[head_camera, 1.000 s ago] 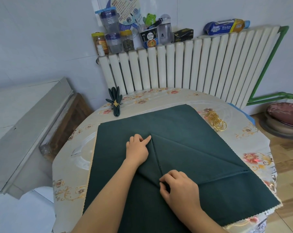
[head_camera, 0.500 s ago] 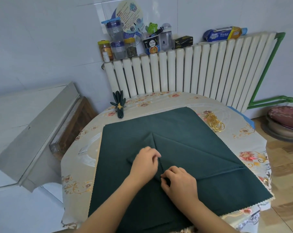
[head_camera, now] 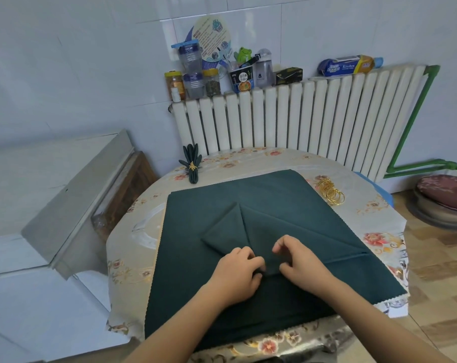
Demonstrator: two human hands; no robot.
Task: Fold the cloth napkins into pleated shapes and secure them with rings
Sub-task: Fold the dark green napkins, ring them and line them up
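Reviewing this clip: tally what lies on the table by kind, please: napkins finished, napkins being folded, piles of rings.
Finished napkin with ring: 1
Green napkin being folded: 1, gripped by the left hand and the right hand
Pile of gold rings: 1; the single rings are too bunched to count
Total: 3

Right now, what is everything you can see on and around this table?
Spread napkin: one, dark green, table centre, partly folded.
Finished napkin: one, dark green, gold ring, far left edge.
Rings: a pile, gold, far right of the cloth.
Table: one, floral cover.
Radiator: one, white, behind the table.
Jars and bottles: several, on the radiator.
Stool: one, maroon cushion, right.
Left hand: gripping the fold.
Right hand: pinching the fold.
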